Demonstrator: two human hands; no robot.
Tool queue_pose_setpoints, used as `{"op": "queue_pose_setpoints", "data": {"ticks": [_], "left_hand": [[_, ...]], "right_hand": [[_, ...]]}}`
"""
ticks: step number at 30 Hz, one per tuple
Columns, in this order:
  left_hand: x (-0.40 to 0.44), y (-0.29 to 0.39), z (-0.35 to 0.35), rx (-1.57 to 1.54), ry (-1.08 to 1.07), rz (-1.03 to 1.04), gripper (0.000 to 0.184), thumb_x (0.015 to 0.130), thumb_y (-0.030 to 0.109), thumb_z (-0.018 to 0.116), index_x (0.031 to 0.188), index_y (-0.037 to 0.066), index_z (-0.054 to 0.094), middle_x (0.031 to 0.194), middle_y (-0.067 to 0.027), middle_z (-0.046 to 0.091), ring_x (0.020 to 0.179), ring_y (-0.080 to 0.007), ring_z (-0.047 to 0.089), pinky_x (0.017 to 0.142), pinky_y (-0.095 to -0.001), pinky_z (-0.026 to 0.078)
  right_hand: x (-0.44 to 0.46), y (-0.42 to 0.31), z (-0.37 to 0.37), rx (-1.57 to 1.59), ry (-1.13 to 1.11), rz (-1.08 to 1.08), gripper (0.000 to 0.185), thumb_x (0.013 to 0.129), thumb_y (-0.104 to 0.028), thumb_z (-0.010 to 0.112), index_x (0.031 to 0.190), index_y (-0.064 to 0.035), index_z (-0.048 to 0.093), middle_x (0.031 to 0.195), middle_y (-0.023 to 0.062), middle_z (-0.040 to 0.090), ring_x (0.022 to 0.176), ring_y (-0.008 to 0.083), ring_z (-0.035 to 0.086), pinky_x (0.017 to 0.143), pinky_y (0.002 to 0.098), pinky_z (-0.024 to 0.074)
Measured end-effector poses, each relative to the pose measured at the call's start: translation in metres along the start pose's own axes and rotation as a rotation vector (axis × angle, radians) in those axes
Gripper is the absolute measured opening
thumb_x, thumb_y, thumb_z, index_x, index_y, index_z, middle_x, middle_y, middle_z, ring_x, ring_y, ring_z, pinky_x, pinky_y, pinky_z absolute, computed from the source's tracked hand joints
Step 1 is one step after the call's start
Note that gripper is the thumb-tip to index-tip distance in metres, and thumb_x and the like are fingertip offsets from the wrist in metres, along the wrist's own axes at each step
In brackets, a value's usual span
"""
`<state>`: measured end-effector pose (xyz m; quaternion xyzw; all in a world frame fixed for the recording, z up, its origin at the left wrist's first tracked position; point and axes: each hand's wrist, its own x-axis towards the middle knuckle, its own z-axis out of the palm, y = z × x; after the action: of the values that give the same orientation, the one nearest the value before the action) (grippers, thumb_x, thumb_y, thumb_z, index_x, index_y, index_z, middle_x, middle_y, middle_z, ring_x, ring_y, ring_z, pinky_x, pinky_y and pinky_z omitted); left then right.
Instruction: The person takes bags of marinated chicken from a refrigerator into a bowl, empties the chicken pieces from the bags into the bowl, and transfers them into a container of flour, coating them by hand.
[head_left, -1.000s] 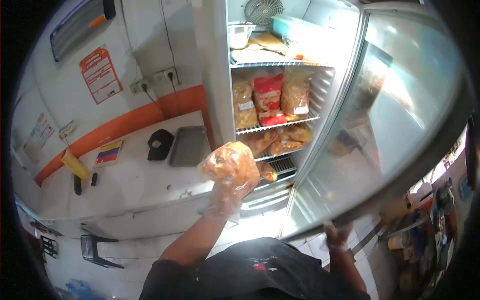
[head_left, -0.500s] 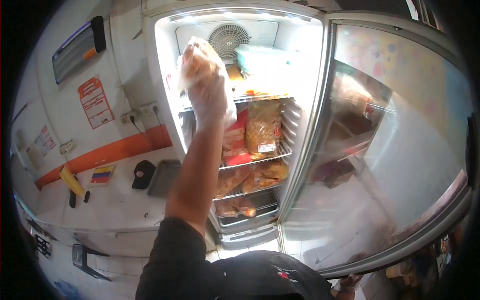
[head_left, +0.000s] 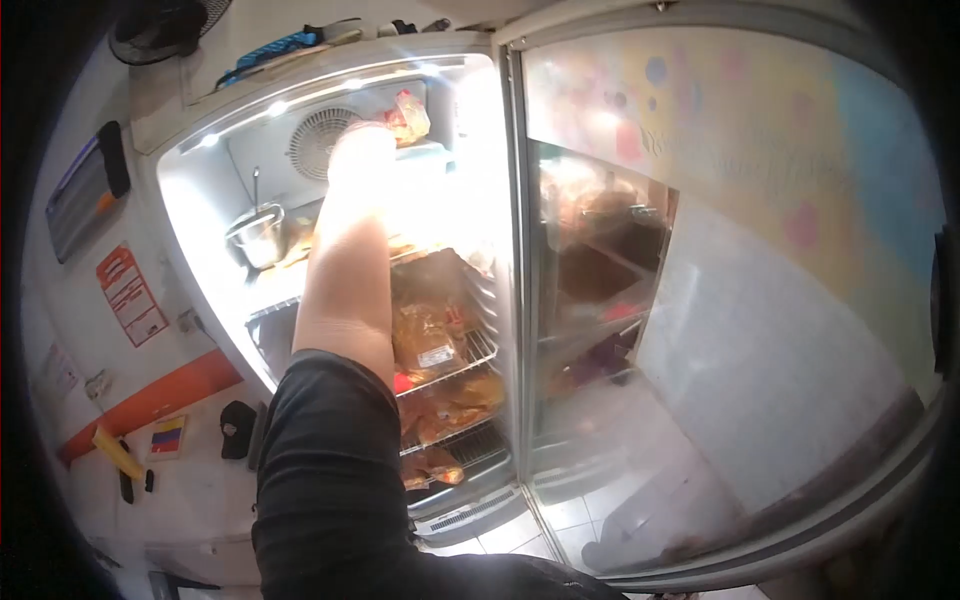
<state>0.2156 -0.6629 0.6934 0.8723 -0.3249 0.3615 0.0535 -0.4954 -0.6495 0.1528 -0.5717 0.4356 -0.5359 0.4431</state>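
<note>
My left hand (head_left: 362,148) reaches deep into the top of an upright fridge (head_left: 195,205), washed out by the bright light. At its fingers is a clear plastic bag of reddish-orange food (head_left: 407,118), above a pale lidded container (head_left: 425,160). Glare hides the fingers, but the bag appears to be in their grip. A metal pot (head_left: 262,238) with a handle sticking up stands left of my forearm on the top shelf. My right hand is out of view.
Lower wire shelves hold packed food bags (head_left: 425,335). The glass door (head_left: 770,330) stands wide open on the right. A cap (head_left: 238,428) and a yellow object (head_left: 118,452) lie on the counter at left. A fan (head_left: 165,30) is at upper left.
My left hand has carried the bag farther in and to the back right of the top shelf. The view has turned right and up, bringing the metal pot into sight.
</note>
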Motion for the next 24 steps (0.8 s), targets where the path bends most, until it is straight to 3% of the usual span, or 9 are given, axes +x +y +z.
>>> {"op": "queue_pose_setpoints", "data": {"ticks": [3, 7, 10, 13, 15, 17, 20, 23, 24], "left_hand": [[-0.017, 0.024, -0.023, -0.016, -0.134, -0.135, 0.039, 0.092, 0.017, 0.056, 0.123, 0.003, 0.073, 0.131, -0.0205, 0.069, 0.118, -0.0348, 0.069, 0.102, -0.0449, 0.055], [-0.029, 0.011, -0.036, -0.170, -0.260, -0.171, 0.056, 0.091, 0.023, 0.059, 0.143, 0.002, 0.059, 0.144, -0.0250, 0.059, 0.121, -0.0395, 0.067, 0.105, -0.0467, 0.054], [-0.075, -0.001, -0.019, -0.074, 0.263, -0.056, 0.079, 0.090, 0.028, 0.064, 0.160, 0.004, 0.036, 0.155, -0.0290, 0.046, 0.126, -0.0438, 0.062, 0.106, -0.0490, 0.052], [-0.132, -0.019, -0.039, -0.320, 0.356, 0.082, 0.091, 0.088, 0.029, 0.069, 0.164, 0.005, 0.024, 0.156, -0.0313, 0.043, 0.133, -0.0454, 0.056, 0.111, -0.0500, 0.048], [-0.194, -0.025, -0.034, -0.405, 0.717, 0.302, 0.085, 0.086, 0.026, 0.073, 0.159, 0.003, 0.035, 0.156, -0.0282, 0.043, 0.132, -0.0446, 0.054, 0.114, -0.0506, 0.043], [-0.280, -0.026, -0.051, -0.829, 0.430, 0.345, 0.073, 0.083, 0.025, 0.080, 0.145, -0.001, 0.052, 0.144, -0.0262, 0.055, 0.136, -0.0433, 0.052, 0.117, -0.0473, 0.041], [-0.412, -0.025, -0.044, -1.609, -0.357, 0.540, 0.066, 0.096, 0.028, 0.074, 0.151, 0.000, 0.049, 0.152, -0.0198, 0.053, 0.143, -0.0306, 0.048, 0.121, -0.0443, 0.036], [-0.531, -0.036, 0.040, -1.802, -1.010, 0.433, 0.073, 0.102, 0.036, 0.067, 0.159, 0.001, 0.037, 0.156, -0.0189, 0.048, 0.145, -0.0302, 0.045, 0.123, -0.0421, 0.033], [-0.563, -0.046, 0.050, -1.868, -1.168, 0.339, 0.074, 0.104, 0.039, 0.063, 0.160, 0.001, 0.034, 0.155, -0.0186, 0.049, 0.142, -0.0295, 0.048, 0.122, -0.0421, 0.034]], "right_hand": [[-0.008, -0.001, 0.000, -0.025, 0.006, 0.016, 0.114, 0.076, -0.071, 0.081, 0.155, -0.0038, 0.033, 0.143, 0.0150, 0.050, 0.127, 0.0305, 0.053, 0.113, 0.0505, 0.0400], [-0.023, -0.002, 0.005, -0.033, -0.002, -0.006, 0.113, 0.076, -0.071, 0.081, 0.154, -0.0038, 0.035, 0.143, 0.0152, 0.051, 0.125, 0.0308, 0.054, 0.111, 0.0507, 0.0415], [-0.040, -0.006, 0.016, -0.012, -0.033, -0.063, 0.112, 0.076, -0.071, 0.081, 0.154, -0.0037, 0.035, 0.142, 0.0153, 0.051, 0.125, 0.0309, 0.055, 0.110, 0.0509, 0.0426], [-0.061, -0.015, 0.031, 0.026, -0.091, -0.149, 0.112, 0.076, -0.071, 0.081, 0.153, -0.0037, 0.036, 0.142, 0.0155, 0.052, 0.124, 0.0311, 0.056, 0.109, 0.0510, 0.0437], [-0.076, -0.027, 0.045, 0.034, -0.159, -0.227, 0.111, 0.076, -0.071, 0.081, 0.153, -0.0037, 0.037, 0.142, 0.0156, 0.053, 0.123, 0.0313, 0.057, 0.108, 0.0511, 0.0445], [-0.095, -0.045, 0.063, 0.018, -0.251, -0.307, 0.111, 0.076, -0.070, 0.081, 0.153, -0.0036, 0.037, 0.141, 0.0157, 0.053, 0.122, 0.0314, 0.057, 0.108, 0.0512, 0.0452], [-0.133, -0.084, 0.096, -0.136, -0.491, -0.462, 0.110, 0.076, -0.070, 0.081, 0.152, -0.0036, 0.038, 0.141, 0.0159, 0.054, 0.122, 0.0316, 0.058, 0.106, 0.0513, 0.0464], [-0.150, -0.168, 0.140, -0.768, -0.843, -0.592, 0.099, 0.076, -0.066, 0.083, 0.145, -0.0030, 0.049, 0.130, 0.0203, 0.062, 0.114, 0.0358, 0.063, 0.103, 0.0504, 0.0483], [-0.155, -0.208, 0.150, -1.017, -1.084, -0.380, 0.094, 0.077, -0.063, 0.083, 0.142, -0.0030, 0.052, 0.126, 0.0229, 0.065, 0.115, 0.0388, 0.063, 0.103, 0.0500, 0.0479]]}}
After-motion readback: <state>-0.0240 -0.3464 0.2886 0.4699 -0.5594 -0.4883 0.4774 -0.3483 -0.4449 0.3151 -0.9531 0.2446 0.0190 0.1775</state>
